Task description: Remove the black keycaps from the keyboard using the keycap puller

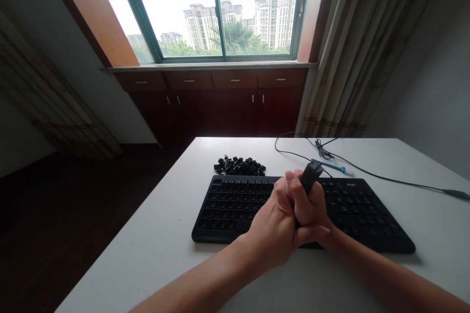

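Note:
My left hand [270, 227] and my right hand [307, 205] are clasped together above the middle of a black keyboard [370, 215]. A dark grey, blocky stick [312, 174] with a notched end pokes up out of my right fist; its lower part is hidden. My left hand wraps against my right, its thumb across the right wrist. Whether the left fingers also touch the stick is hidden. On the keyboard's left side the key sockets show without caps, while keys sit on its right side. Behind it lies a pile of black keycaps [240, 167].
A turquoise, thin-handled tool [330, 165] lies behind the keyboard. Near it a black cable [389, 178] with a tied bundle runs right across the white table [154, 244]. Beyond the table stand a wooden cabinet [220, 107] and a window.

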The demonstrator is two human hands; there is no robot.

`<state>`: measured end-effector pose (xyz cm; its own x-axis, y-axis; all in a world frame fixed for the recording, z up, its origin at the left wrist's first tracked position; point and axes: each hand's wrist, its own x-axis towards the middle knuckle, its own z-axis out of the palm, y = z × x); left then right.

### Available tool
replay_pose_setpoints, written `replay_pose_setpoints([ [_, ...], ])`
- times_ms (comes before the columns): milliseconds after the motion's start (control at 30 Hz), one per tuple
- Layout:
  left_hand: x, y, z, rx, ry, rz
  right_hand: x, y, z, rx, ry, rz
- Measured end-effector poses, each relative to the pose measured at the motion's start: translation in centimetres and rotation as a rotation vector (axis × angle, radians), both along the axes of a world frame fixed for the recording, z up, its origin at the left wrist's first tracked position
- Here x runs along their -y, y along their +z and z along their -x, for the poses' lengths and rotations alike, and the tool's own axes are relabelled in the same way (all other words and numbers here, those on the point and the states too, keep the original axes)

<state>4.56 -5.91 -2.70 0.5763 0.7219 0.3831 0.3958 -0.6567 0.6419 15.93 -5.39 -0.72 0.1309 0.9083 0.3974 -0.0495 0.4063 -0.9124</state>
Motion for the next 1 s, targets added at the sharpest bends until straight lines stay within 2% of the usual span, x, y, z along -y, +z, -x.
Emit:
replay_pose_setpoints([
  [300, 0.1, 0.6, 0.1, 0.057, -0.039, -0.006, -0.1, -0.4, 0.1, -0.055, 0.005, 0.013],
  [467, -0.8, 1.6, 1.6, -0.014, -0.053, 0.064, -1.2, -0.5, -0.3, -0.297, -0.008, 0.079],
  [633, -1.9, 1.9, 3.2, -0.186, -0.001, -0.103, -2.4, 0.1, -0.9, -0.538, -0.106, 0.159],
  [900, -2.1, 1.8, 3.4, -0.221, -0.017, -0.183, -2.3, 0.5, -1.2, -0.519, -0.114, 0.167],
  [1000, -3.0, 2.0, 4.2, -0.240, 0.012, -0.219, -2.3, 0.8, -1.2, -0.511, -0.103, 0.165],
])
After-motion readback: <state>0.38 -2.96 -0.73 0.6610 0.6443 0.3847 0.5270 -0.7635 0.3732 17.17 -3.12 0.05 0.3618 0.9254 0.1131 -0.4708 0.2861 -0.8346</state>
